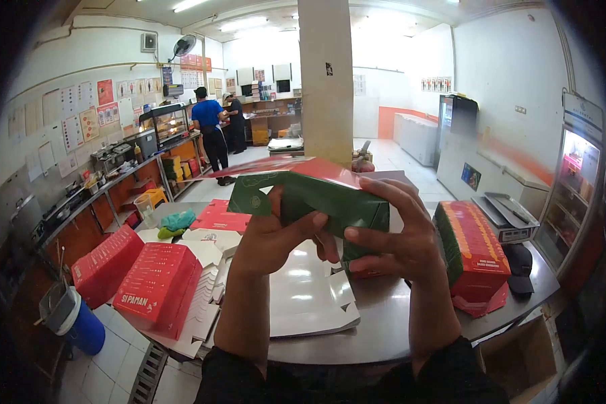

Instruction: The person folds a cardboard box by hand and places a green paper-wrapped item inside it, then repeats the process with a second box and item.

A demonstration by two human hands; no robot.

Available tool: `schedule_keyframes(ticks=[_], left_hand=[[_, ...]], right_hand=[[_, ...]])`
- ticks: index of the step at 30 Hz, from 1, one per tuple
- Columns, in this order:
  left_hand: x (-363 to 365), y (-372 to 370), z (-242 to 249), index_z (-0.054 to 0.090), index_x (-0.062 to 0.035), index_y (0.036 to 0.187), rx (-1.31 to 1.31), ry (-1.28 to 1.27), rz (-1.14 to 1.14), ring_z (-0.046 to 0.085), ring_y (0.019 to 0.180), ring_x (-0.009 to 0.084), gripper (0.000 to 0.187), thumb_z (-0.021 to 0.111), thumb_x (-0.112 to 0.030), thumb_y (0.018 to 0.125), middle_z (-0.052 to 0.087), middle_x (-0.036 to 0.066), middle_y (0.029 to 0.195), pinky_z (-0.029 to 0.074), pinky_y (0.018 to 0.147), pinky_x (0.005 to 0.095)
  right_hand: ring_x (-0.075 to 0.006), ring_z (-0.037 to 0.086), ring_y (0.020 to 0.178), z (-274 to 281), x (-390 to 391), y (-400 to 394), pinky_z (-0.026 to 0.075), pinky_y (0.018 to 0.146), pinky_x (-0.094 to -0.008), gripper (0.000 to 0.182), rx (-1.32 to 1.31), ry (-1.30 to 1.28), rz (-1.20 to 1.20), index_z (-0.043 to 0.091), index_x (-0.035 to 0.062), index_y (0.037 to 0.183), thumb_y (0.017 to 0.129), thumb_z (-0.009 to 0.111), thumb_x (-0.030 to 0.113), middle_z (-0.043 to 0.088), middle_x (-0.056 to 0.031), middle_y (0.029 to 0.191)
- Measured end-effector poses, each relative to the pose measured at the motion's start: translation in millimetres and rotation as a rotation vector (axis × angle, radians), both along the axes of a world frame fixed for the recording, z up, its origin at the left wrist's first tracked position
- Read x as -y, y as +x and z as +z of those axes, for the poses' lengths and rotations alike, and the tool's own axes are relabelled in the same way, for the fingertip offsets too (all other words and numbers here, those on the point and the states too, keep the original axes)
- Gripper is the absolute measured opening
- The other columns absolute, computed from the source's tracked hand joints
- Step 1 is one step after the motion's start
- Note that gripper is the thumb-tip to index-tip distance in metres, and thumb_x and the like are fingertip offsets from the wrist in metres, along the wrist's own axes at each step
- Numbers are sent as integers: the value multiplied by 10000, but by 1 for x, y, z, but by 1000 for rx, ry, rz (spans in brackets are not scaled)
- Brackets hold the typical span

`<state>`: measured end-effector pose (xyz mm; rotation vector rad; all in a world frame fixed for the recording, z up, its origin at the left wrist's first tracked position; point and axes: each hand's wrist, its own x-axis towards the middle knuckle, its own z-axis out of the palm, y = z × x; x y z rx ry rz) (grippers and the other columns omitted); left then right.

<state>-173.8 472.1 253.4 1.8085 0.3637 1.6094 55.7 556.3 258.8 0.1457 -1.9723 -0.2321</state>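
A green and red cardboard box [337,200], partly folded, is held up above the metal table [377,316]. My left hand [283,232] grips its left side, with fingers bent round the lower edge and a loose flap beside them. On the right side, my right hand [397,232] holds the box between thumb and fingers. Below lies a stack of flat white cardboard sheets [303,296]. Red folded boxes [158,286] stand at the left, and a stack of red and green boxes [475,249] stands at the right.
A scale with a metal tray [508,219] and a black cap [518,269] are at the table's right. A teal cloth [177,221] lies at the back left. An open carton [518,357] is at lower right, a blue bucket [84,330] at lower left. Two people stand far back.
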Motion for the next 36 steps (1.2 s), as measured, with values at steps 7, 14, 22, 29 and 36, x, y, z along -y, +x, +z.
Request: schedule_keyframes(ticks=[7, 14, 22, 29, 36], left_hand=[[2, 17, -8, 480, 11, 1260, -73, 109, 287, 753, 738, 243, 273, 622, -20, 1029, 716, 147, 931, 590, 608, 334], [-1, 2, -4, 483, 9, 1260, 16, 55, 81, 748, 716, 253, 275, 623, -12, 1024, 715, 149, 932, 589, 599, 340], [8, 18, -7, 494, 7, 1260, -124, 171, 349, 740, 711, 223, 268, 623, -4, 1025, 719, 137, 930, 577, 593, 318], [4, 14, -7, 496, 14, 1239, 4, 85, 163, 735, 703, 206, 266, 637, 7, 1014, 723, 134, 900, 569, 582, 302], [9, 22, -6, 500, 12, 1245, -95, 188, 328, 735, 697, 204, 263, 637, -7, 1020, 726, 132, 912, 574, 581, 301]], right_hand=[[-427, 580, 1290, -1, -4, -1, 500, 1036, -534, 485, -50, 0, 15, 815, 262, 1145, 710, 869, 470, 568, -202, 1448], [-390, 589, 1282, 2, 5, -1, 507, 1045, -509, 469, -2, 48, -41, 813, 320, 1140, 693, 889, 439, 568, -151, 1446], [-333, 596, 1286, -3, 6, -4, 537, 1034, -481, 527, -97, -17, -47, 799, 414, 1149, 638, 928, 407, 571, -82, 1447], [-326, 592, 1287, -1, 6, -3, 540, 1033, -477, 526, -61, 7, -42, 796, 420, 1153, 647, 939, 397, 561, -85, 1453], [-370, 573, 1295, -8, 13, -10, 509, 1056, -451, 430, -71, -214, -11, 812, 251, 1141, 725, 915, 272, 537, -180, 1430]])
